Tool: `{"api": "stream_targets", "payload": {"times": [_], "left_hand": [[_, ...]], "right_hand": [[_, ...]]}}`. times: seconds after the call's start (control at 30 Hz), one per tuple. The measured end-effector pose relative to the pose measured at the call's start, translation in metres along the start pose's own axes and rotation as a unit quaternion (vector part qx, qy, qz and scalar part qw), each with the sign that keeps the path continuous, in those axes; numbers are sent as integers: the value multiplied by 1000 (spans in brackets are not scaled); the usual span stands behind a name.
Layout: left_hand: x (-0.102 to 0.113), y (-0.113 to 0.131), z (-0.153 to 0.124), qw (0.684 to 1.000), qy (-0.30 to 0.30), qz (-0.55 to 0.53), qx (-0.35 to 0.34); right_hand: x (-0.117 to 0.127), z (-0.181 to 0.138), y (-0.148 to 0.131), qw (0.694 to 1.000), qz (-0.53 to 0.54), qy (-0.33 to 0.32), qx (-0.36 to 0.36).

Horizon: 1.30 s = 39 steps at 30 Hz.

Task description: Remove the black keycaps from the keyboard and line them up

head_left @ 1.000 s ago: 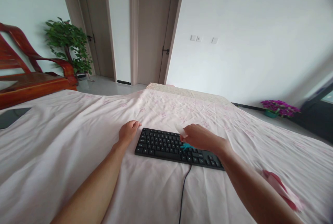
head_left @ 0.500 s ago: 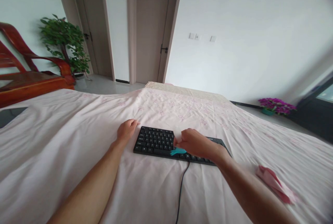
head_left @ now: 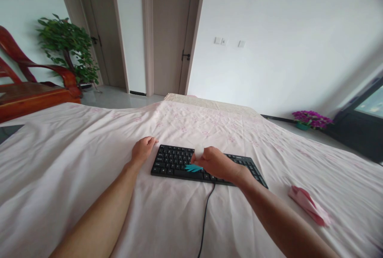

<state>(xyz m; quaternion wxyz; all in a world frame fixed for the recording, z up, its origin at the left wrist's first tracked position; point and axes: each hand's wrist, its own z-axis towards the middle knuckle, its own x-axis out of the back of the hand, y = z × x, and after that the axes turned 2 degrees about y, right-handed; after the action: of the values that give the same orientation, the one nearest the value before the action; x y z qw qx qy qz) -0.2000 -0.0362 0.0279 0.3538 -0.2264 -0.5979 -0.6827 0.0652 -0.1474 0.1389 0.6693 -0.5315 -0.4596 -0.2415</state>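
A black keyboard (head_left: 176,162) lies on a pale pink sheet (head_left: 74,158), its cable (head_left: 205,216) running toward me. My left hand (head_left: 143,149) rests at the keyboard's left end with fingers curled against its edge. My right hand (head_left: 217,163) hovers over the middle keys, closed on a small brush with a whitish handle (head_left: 198,149) and teal bristles (head_left: 193,167) that touch the keys.
A pink folded cloth (head_left: 308,205) lies on the sheet to the right. A red wooden chair (head_left: 36,90) and a potted plant (head_left: 67,50) stand at the left. Doors are behind, purple flowers (head_left: 311,119) by the right wall.
My right hand with the brush has slid leftward along the keyboard, from its right part to the middle. The left hand has stayed at the left end.
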Motion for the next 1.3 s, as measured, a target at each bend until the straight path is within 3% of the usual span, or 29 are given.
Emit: {"api": "stream_targets", "payload": {"times": [0.1, 0.17, 0.27, 0.37, 0.47, 0.6, 0.67, 0.8, 0.9, 1.0, 1.13, 1.2, 1.3], "left_hand": [[-3, -3, 2, 1000, 4, 3, -7], [-4, -4, 2, 1000, 7, 5, -10], [-3, -3, 1, 1000, 5, 6, -11], [-1, -2, 0, 1000, 1, 5, -12], [0, -1, 0, 1000, -4, 6, -7], [-2, -4, 3, 1000, -1, 8, -2], [-5, -6, 4, 1000, -3, 9, -2], [-8, -10, 7, 1000, -8, 11, -2], [-8, -11, 8, 1000, -9, 14, 4], [-8, -11, 9, 1000, -10, 17, 5], [-8, -13, 9, 1000, -11, 21, 3], [-9, -13, 9, 1000, -9, 24, -3], [-8, -12, 8, 1000, -6, 27, -7]], "right_hand": [[33, -15, 21, 979, -203, 8, -22], [49, -18, 34, 967, -244, 39, -64], [55, -12, 50, 961, -208, 135, -123], [47, -8, 63, 960, -154, 175, -157], [45, -19, 75, 971, -120, 134, -159], [61, -45, 93, 987, -23, 4, -161], [70, -51, 102, 983, -15, 37, -177], [73, -47, 118, 970, -18, 177, -166], [72, -49, 130, 984, 11, 129, -119], [81, -61, 141, 987, -76, 61, -127], [95, -72, 148, 952, -203, 133, -186], [94, -73, 145, 959, -161, 156, -173], [86, -73, 142, 977, -96, 137, -131]]}}
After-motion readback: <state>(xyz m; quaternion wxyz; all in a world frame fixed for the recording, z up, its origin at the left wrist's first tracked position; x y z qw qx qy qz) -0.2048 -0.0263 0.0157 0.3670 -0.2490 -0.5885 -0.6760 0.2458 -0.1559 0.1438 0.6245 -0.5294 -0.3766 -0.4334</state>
